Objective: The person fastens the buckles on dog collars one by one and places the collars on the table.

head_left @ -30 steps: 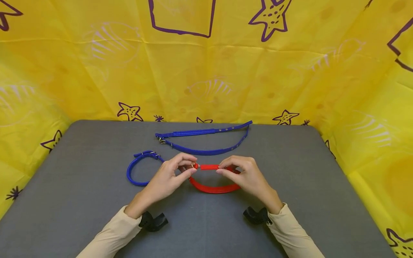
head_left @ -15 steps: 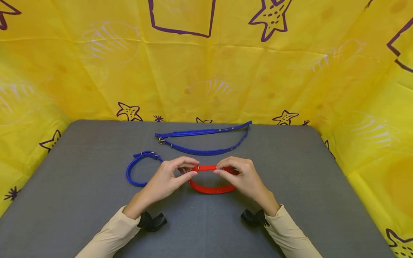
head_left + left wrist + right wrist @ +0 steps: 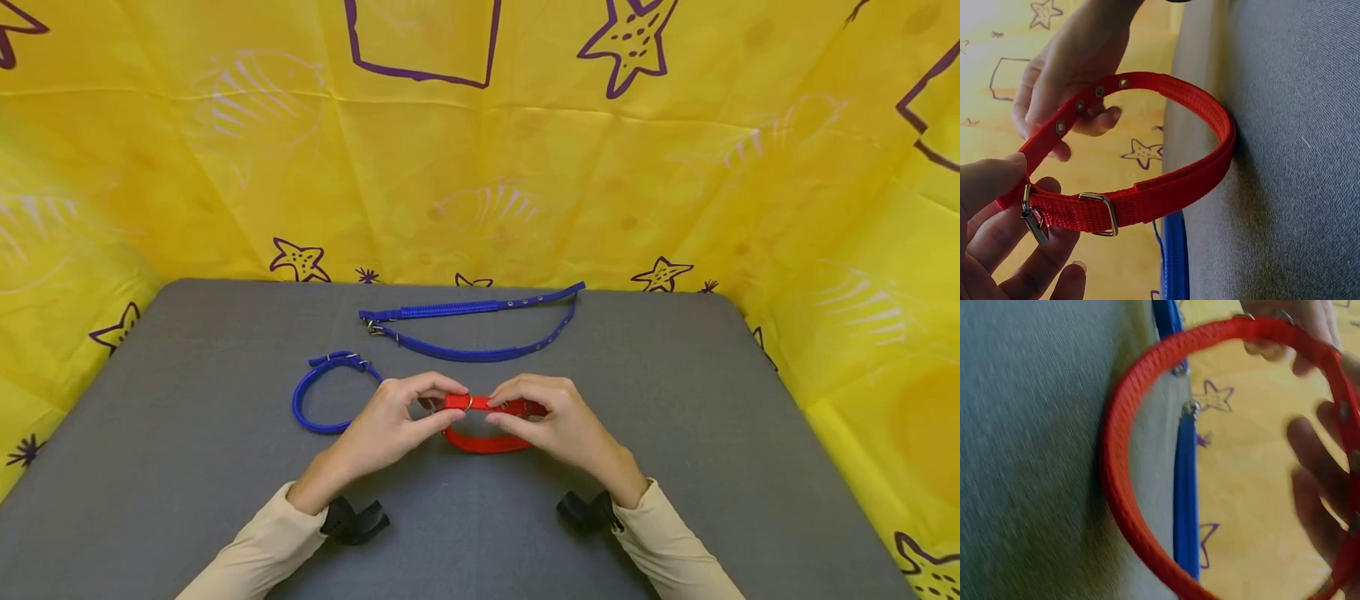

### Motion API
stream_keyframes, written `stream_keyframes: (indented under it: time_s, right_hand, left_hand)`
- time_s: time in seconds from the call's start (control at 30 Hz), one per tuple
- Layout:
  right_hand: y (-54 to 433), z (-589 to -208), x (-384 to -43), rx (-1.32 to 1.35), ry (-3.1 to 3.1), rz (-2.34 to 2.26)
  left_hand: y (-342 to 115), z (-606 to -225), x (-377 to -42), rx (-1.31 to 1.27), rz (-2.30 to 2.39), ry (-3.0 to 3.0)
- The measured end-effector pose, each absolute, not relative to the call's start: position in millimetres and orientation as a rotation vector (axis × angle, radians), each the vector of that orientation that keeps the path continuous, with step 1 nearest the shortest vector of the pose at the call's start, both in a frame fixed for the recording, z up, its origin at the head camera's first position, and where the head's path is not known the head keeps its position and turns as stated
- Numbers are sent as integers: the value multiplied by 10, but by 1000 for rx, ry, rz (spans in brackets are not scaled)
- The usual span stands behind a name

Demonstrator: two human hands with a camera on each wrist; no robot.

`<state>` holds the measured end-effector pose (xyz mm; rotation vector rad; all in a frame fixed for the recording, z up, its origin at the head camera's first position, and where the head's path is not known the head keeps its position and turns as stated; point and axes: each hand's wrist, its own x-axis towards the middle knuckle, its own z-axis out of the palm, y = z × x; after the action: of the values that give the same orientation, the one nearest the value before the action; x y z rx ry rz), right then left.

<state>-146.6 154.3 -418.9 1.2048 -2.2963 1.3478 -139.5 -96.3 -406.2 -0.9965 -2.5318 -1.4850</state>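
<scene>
A red collar [image 3: 491, 444] forms a loop held just above the table between the two hands. My left hand [image 3: 397, 419] pinches it at the buckle [image 3: 1034, 215], where the strap overlaps. Beside the buckle sits a metal ring [image 3: 1110, 215]. Thumb and fingertips of my right hand [image 3: 551, 414] hold the strap, which has a row of metal eyelets [image 3: 1080, 106]. In the right wrist view the padded band of the collar curves down to the grey table. Where exactly the strap's tip lies is hidden by the left fingers.
A blue collar [image 3: 298, 404], buckled into a ring, lies left of the hands on the grey table [image 3: 187, 467]. Behind them lies long blue strapping [image 3: 480, 355] with a buckle and eyelets; I cannot tell if it is one piece or two. Yellow patterned cloth [image 3: 480, 142] surrounds the table.
Both hands have come closer together and slightly nearer the body. The gap between strap end and left fingers has gone; the strap now reaches into the left hand's grip past the ring.
</scene>
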Motion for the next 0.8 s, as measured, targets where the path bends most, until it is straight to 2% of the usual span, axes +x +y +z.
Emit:
stream_keyframes:
  time_s: [0.17,0.8]
  right_hand:
    - [1603,-4154,-1467,1205,-2424,1340]
    - [1542,-4174,-1467,1334,-2315,1274]
  left_hand:
    - [-974,-4071,-1410,-975,-1481,-2532]
    - [-940,-4110,-1391,-992,-1556,-2544]
